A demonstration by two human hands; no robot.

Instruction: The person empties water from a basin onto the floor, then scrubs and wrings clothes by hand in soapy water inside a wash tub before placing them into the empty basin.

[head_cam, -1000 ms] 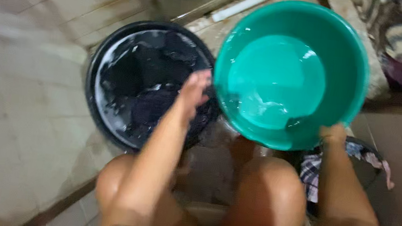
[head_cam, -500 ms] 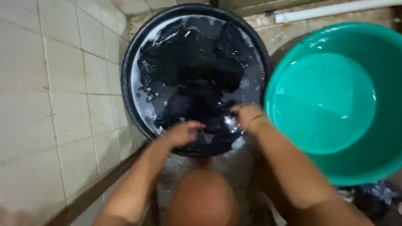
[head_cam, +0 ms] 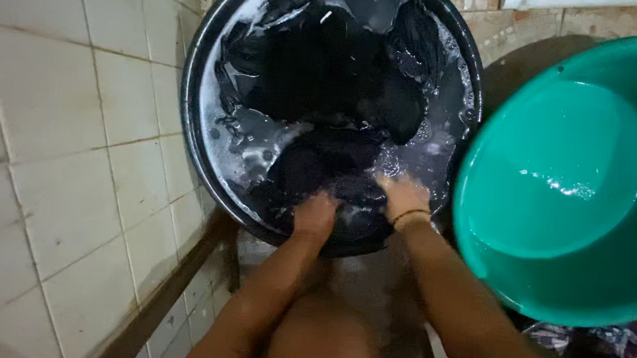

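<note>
While both hands press into wet cloth at lower centre: a black basin [head_cam: 198, 111] filling the upper middle of the frame, on pale floor tiles [head_cam: 43, 95]. Just to its right, nearly touching its rim, a green basin [head_cam: 607, 288] holding clear water. Upper right, a white pipe [head_cam: 574, 1] along a rough wall. Lower right, a patterned cloth [head_cam: 616, 344], partly hidden under the green rim. Dark laundry [head_cam: 330, 70] soaked, bunched in sudsy grey water. Left hand [head_cam: 314, 216] and right hand [head_cam: 403, 197] side by side, slightly apart, fingers sunk in the dark fabric; grip closed or flat, cannot tell.
</note>
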